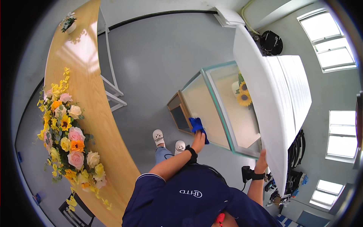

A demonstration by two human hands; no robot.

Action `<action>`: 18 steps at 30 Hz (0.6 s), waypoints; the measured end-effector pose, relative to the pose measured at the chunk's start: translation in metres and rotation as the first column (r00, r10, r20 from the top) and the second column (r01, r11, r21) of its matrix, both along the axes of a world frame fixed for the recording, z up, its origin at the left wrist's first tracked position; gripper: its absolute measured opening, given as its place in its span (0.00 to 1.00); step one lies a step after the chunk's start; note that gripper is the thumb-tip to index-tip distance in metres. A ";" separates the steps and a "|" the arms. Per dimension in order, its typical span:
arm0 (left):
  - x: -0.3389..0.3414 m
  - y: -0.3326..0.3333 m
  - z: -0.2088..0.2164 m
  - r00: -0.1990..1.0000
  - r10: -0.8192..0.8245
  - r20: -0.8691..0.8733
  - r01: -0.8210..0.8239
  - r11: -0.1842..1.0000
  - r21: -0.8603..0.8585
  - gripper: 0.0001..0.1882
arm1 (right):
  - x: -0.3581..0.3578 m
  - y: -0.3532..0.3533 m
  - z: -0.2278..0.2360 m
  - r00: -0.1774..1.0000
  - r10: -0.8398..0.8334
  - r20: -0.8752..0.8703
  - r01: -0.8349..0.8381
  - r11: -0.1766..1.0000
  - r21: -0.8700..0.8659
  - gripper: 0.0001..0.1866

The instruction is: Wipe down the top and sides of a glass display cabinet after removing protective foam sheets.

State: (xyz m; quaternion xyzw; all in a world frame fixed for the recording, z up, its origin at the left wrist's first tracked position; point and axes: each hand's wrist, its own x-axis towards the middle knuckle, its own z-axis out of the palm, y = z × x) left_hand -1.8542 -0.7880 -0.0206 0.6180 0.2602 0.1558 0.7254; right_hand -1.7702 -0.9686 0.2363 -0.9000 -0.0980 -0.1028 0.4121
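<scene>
Left hand (198, 142) pinched blue cloth (197, 125), long axis slanting; glass pane (208, 113) lay ahead-right, nearer left. Right hand (261, 163) at white top (261, 83), closure unclear.

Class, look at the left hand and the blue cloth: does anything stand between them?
Nothing visible does: the left hand is directly on the blue cloth, which overlaps the glass-sided cabinet in this view.

Grey floor (162, 45), pale walls (340, 96), bright windows (321, 28) at right, wooden table (102, 121) at left
</scene>
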 end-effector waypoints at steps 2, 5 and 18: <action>-0.015 -0.008 0.043 1.000 -0.009 0.017 0.010 0.998 -0.070 0.23 | 0.002 -0.001 0.006 0.999 0.003 -0.054 -0.003 1.000 0.002 0.28; -0.022 0.003 0.096 0.956 -0.235 0.176 0.219 0.970 0.109 0.15 | 0.008 -0.001 0.005 0.996 0.054 -0.068 -0.053 0.999 0.012 0.28; 0.086 0.126 0.102 0.925 0.268 0.269 -0.296 0.953 0.070 0.23 | 0.016 0.016 0.008 0.967 0.211 0.143 -0.210 0.977 -0.023 0.16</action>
